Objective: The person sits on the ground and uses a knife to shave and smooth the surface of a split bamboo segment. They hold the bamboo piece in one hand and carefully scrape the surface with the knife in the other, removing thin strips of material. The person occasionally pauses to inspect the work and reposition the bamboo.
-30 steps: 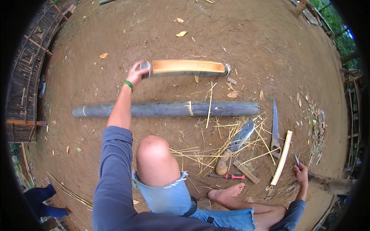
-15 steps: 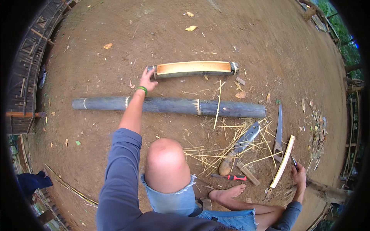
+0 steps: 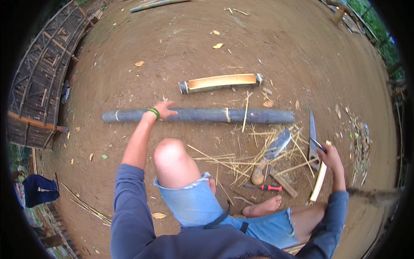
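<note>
My left hand (image 3: pixel 163 111), a green and yellow band at its wrist, is open with fingers spread. It is over the long dark bamboo pole (image 3: pixel 198 115); whether it touches the pole I cannot tell. Beyond lies a shorter bamboo section (image 3: pixel 222 82) with a long opening cut in its top, its pale inside showing. At the right, my right hand (image 3: pixel 331 156) is closed on a slim dark pen-like tool (image 3: pixel 318 144), pointing up and left. Just below that hand is a pale split bamboo strip (image 3: pixel 319 184), its upper end partly hidden. A handsaw (image 3: pixel 312 131) lies behind the tool.
A broad-bladed machete (image 3: pixel 279 143) rests among thin bamboo strips (image 3: pixel 230 162). Near my bare foot lie a red-handled screwdriver (image 3: pixel 271 187) and a wood block (image 3: pixel 283 183). A bamboo structure (image 3: pixel 41 86) stands at the left. Someone in dark trousers (image 3: pixel 39 190) is at the left edge.
My left hand has drawn back from the short section's left end to the long pole. My right hand has moved up with the dark tool, toward the saw. The view has shifted.
</note>
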`<move>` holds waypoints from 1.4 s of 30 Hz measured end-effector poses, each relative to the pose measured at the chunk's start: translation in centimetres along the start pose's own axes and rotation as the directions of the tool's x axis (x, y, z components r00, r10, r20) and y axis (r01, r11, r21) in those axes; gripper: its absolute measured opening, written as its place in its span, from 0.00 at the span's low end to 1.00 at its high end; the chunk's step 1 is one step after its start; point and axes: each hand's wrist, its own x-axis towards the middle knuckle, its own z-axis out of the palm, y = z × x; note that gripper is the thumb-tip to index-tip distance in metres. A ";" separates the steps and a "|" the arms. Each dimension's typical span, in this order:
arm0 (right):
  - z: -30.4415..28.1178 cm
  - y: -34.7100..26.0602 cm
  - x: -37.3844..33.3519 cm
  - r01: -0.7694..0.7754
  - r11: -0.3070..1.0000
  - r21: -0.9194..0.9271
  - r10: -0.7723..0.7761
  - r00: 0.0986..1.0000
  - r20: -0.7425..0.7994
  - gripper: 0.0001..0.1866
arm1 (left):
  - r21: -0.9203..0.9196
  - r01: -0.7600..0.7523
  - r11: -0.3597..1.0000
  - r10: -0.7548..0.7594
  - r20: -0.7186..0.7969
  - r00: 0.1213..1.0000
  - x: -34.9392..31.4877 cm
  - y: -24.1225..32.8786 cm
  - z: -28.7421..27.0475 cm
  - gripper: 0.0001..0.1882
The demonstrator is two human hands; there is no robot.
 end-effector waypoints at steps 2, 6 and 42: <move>0.9 -2.7 1.4 -0.018 0.999 -0.034 0.021 0.994 0.111 0.12 | 0.011 -0.012 1.000 0.013 -0.095 0.995 -3.3 2.0 -2.8 0.39; 3.9 -7.5 2.8 0.243 0.961 -0.134 -0.223 0.964 0.145 0.14 | 0.029 -0.135 0.990 0.138 -0.190 0.972 -10.5 10.5 -7.6 0.37; 32.7 -16.6 15.4 0.066 0.635 0.770 -0.107 0.994 0.004 0.15 | -0.043 -0.160 0.986 0.155 -0.101 0.983 -22.3 26.9 24.9 0.32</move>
